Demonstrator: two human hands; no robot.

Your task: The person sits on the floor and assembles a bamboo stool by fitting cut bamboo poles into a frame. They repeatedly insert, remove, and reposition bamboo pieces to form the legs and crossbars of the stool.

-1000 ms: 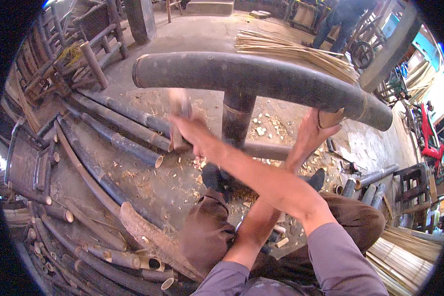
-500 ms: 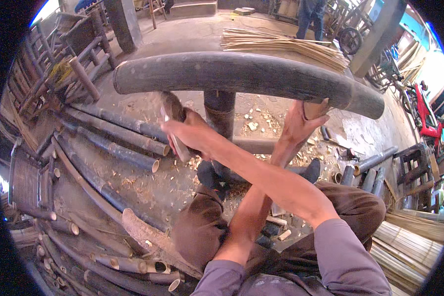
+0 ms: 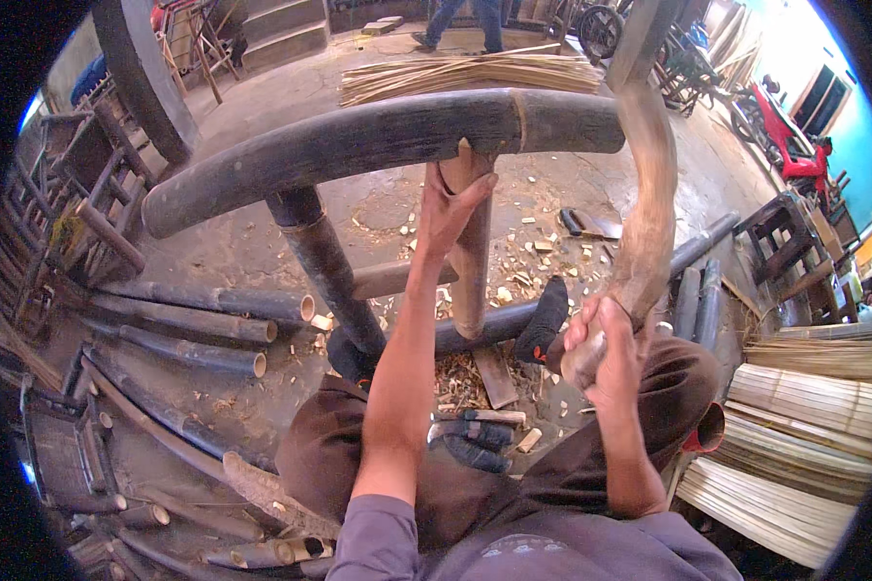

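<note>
A thick dark bamboo pole (image 3: 358, 145) lies crosswise in front of me, resting on a dark bamboo upright (image 3: 322, 257) at its left. My left hand (image 3: 446, 218) is closed around the top of a pale brown bamboo post (image 3: 471, 276), just under the pole. The post's pointed tip overlaps the pole's lower edge; how far it goes in I cannot tell. My right hand (image 3: 610, 353) grips the thick lower end of a curved wooden club (image 3: 646, 213), raised upright at the right. The club's upper end, slightly blurred, stands beside the pole's right end.
Wood chips (image 3: 528, 257) litter the floor around a dark-handled blade (image 3: 591, 225). Bamboo poles (image 3: 184, 300) lie at the left, bamboo slats (image 3: 804, 416) at the right. A bundle of thin strips (image 3: 465, 76) lies beyond the pole, near a person's legs (image 3: 470, 24).
My right hand has swung the club from the left, across my left arm, up to the right. My arms are no longer crossed. My left hand still holds the post; the view has turned right.
</note>
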